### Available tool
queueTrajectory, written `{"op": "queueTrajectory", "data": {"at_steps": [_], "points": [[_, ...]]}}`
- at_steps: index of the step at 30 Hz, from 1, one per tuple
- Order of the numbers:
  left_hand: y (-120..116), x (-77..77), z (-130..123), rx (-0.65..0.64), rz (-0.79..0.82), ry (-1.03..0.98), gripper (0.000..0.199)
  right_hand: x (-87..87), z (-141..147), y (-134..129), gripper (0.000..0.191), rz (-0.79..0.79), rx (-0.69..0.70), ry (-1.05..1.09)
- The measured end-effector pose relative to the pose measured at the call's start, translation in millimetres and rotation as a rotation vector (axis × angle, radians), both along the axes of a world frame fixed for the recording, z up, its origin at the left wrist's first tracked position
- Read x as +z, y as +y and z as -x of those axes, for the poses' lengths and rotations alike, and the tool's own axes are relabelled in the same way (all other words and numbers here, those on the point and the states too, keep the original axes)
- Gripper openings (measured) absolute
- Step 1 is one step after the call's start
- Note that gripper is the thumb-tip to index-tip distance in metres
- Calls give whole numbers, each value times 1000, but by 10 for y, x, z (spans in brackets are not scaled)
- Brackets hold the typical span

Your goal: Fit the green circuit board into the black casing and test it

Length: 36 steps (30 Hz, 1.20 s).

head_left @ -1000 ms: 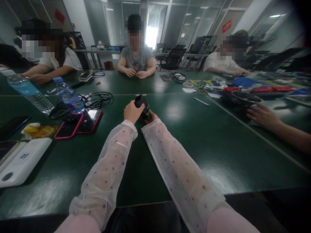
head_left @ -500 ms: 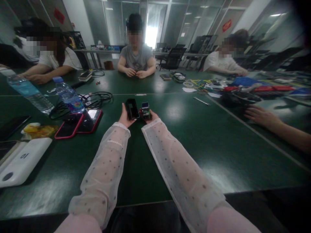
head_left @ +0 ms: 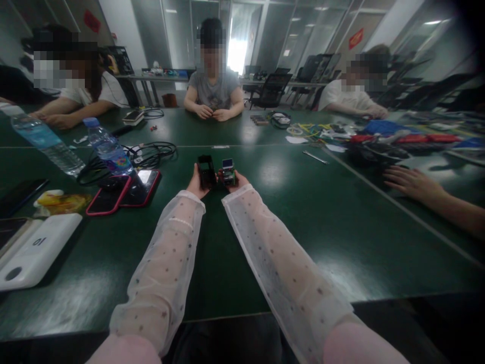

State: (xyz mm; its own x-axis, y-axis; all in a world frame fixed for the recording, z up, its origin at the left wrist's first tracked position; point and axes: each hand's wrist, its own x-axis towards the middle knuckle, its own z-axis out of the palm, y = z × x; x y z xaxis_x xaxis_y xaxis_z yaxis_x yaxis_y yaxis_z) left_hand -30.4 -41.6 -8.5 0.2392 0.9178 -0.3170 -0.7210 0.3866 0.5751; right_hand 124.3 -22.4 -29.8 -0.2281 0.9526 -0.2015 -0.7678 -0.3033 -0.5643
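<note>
In my left hand (head_left: 196,185) is a black rectangular casing (head_left: 206,177) with a window-like opening near its top, held upright and facing me. My right hand (head_left: 239,183) grips a small green circuit board assembly (head_left: 229,174) with a little screen on top. The two parts are side by side above the green table (head_left: 288,237), with a narrow gap between them. Fingers of both hands are wrapped round the parts and partly hidden behind them.
Left of me are water bottles (head_left: 109,151), phones (head_left: 109,196), a white power bank (head_left: 41,253) and black cables (head_left: 155,151). A wrench (head_left: 315,157) lies ahead right, near a pile of cables (head_left: 401,139). Another person's hand (head_left: 413,184) rests at right; three people sit opposite.
The black casing has turned in my left hand, so its front faces me more squarely. My right hand and the circuit board have hardly moved.
</note>
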Motion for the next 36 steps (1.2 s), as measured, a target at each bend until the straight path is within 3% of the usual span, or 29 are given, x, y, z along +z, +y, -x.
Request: {"op": "queueTrajectory", "data": {"at_steps": [36], "points": [[10, -25, -4, 1, -5, 52, 71, 48, 7, -37, 30, 3, -5, -7]]}}
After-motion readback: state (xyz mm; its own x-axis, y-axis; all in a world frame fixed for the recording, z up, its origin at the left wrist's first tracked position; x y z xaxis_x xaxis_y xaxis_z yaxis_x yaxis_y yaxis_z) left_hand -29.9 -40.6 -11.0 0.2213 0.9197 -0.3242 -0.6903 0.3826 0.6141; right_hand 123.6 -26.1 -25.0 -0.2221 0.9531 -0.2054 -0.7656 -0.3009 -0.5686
